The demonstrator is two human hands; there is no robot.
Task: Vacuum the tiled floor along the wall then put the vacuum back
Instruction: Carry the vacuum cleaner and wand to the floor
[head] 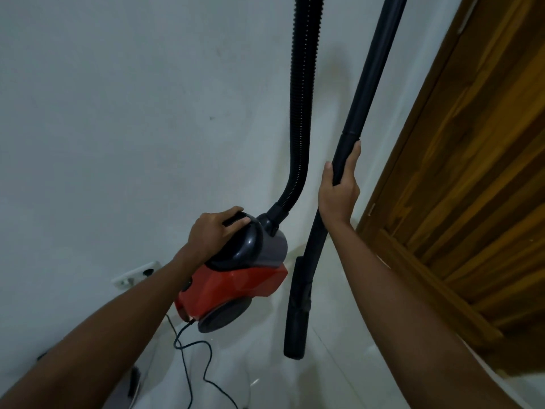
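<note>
While both arms reached toward the white wall [118, 113], I held the vacuum in two places.
My left hand [213, 231] was clamped on the red vacuum body [236, 283] at its dark top handle, above the tiled floor [339, 379]; my right hand [339, 190] wrapped the black wand [371, 72], beside the ribbed hose [300, 98] and wooden door [472, 172].

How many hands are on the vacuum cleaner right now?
2. The left hand rests on the dark handle atop the red vacuum body. The right hand wraps around the black wand, just below its joint, near the wooden door.
</note>
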